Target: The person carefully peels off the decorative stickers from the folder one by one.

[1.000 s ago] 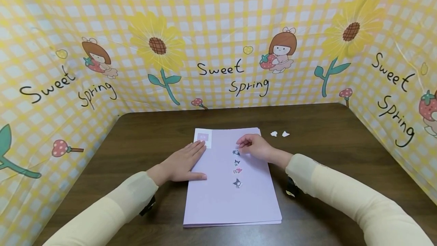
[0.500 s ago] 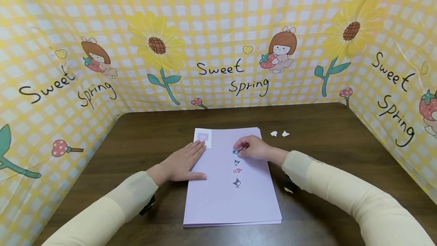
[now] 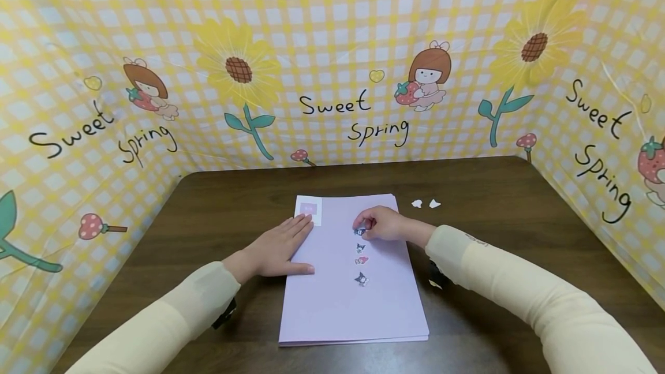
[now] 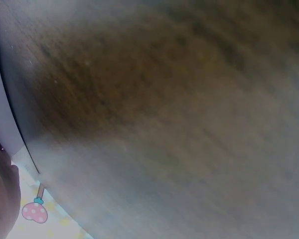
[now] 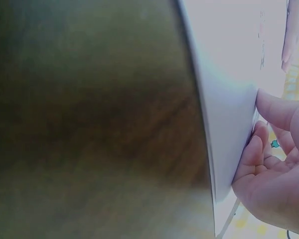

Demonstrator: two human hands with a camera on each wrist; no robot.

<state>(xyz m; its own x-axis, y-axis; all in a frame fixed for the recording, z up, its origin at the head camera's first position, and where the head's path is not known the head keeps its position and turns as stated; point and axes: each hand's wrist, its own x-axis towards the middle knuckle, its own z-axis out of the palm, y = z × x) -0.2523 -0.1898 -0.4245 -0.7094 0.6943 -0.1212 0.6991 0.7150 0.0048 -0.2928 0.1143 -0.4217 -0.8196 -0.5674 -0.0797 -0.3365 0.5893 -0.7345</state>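
A lilac paper stack or folder (image 3: pixel 332 310) lies on the table, with a white label (image 3: pixel 317 203) at its far left corner. My left hand (image 3: pixel 272 250) presses flat on its left side, fingertips at the label and thumb spread. Down the paper runs a column of small cartoon stickers: a dark one (image 3: pixel 359 232) on top, then another dark one (image 3: pixel 361 248), a pink one (image 3: pixel 361 260) and a grey one (image 3: pixel 362 279). With curled fingers, my right hand (image 3: pixel 384 224) pinches at the top sticker, partly hiding it; the right wrist view shows its thumb against the paper.
Two small white scraps (image 3: pixel 417 204) (image 3: pixel 434 204) lie on the dark wooden table (image 3: pixel 218 201), right of the paper's far corner. A yellow checked cloth (image 3: pixel 332 27) with printed flowers and girls surrounds the table's back and sides.
My right hand has lowered slightly to the top sticker, its fingertips closing at it, and the right forearm has shifted a little left. The left hand has stayed in place.
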